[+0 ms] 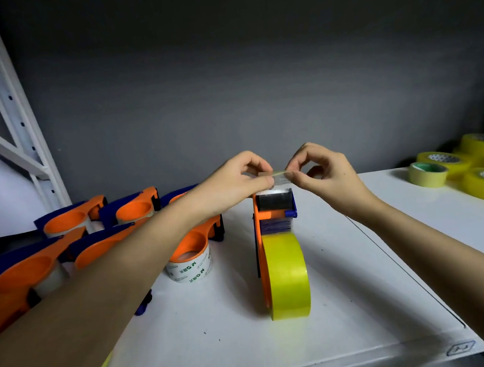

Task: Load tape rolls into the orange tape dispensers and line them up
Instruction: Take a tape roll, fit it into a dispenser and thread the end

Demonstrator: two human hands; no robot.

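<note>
An orange and blue tape dispenser (260, 240) stands upright at the middle of the white shelf (364, 304), with a yellow tape roll (288, 276) mounted in it. Its far end has a dark roller and blade (275, 202). Above that end, my left hand (234, 181) and my right hand (322, 175) pinch the two sides of the free tape end (278, 174), held stretched flat between thumbs and forefingers. Several other orange dispensers (70, 220) lie flat on the left; the nearest one (193, 241) holds a clear printed roll (190, 268).
Several loose yellow tape rolls (445, 160) and one pale roll with a green core (427, 174) lie at the far right of the shelf. A white shelf upright (12, 110) rises at the left. A grey wall closes the back.
</note>
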